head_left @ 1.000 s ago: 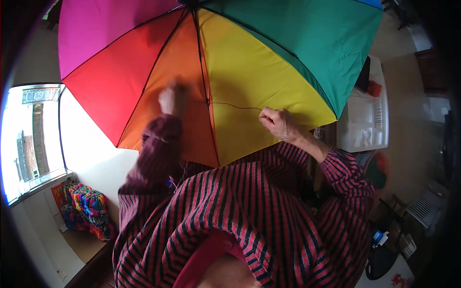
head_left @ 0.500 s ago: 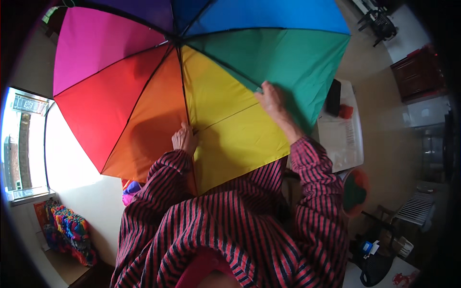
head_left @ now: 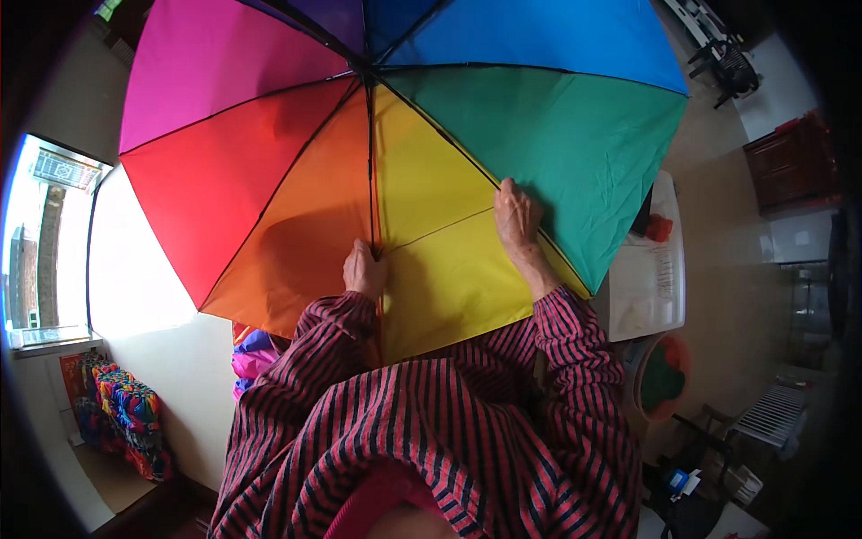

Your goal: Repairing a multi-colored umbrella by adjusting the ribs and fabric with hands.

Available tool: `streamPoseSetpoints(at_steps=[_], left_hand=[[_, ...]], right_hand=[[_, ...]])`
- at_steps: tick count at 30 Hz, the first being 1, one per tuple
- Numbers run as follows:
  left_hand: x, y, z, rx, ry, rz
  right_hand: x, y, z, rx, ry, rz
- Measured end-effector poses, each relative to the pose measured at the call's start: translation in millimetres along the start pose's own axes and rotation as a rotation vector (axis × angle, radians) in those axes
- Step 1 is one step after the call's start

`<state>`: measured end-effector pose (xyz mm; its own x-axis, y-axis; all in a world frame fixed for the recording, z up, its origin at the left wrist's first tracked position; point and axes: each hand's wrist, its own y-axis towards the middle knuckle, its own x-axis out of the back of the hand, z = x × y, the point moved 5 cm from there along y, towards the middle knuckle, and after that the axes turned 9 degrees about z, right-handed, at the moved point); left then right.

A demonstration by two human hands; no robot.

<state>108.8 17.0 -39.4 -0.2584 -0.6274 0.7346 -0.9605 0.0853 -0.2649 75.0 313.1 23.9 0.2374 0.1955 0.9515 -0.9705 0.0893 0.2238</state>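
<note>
Lowered from over the orange panel (head_left: 292,247) a second ago, the left hand (head_left: 364,272) now meets the rib (head_left: 370,180) between orange and yellow, while the right hand (head_left: 519,220) has shifted to the second rib (head_left: 451,145), between yellow and green. Fingers on both are drawn together; whether they pinch ribs or thread cannot be told. A dark thread (head_left: 440,229), slack before, runs nearly straight across the yellow panel (head_left: 458,292) between the hands. Around them the open rainbow umbrella (head_left: 557,135) spreads before the wearer, ribbed underside showing, lower edge at the striped clothing (head_left: 422,422). At right are a white tray (head_left: 642,301) and a pink-rimmed bucket (head_left: 687,359); at left, a multicoloured bundle (head_left: 130,409) near a bright window (head_left: 49,242).
</note>
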Motion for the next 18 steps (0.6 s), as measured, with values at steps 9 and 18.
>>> streamPoseSetpoints(at_steps=[9, 18], left_hand=[[4.1, -1.3, -3.3, 0.016, -0.034, -0.050], [6.6, -5.2, 17.9, 0.057, -0.381, -0.028]], right_hand=[[58.3, -3.7, -55.3, -0.393, 1.551, -0.045], [117.4, 20.9, -10.9, -0.250, 1.677, 0.080]])
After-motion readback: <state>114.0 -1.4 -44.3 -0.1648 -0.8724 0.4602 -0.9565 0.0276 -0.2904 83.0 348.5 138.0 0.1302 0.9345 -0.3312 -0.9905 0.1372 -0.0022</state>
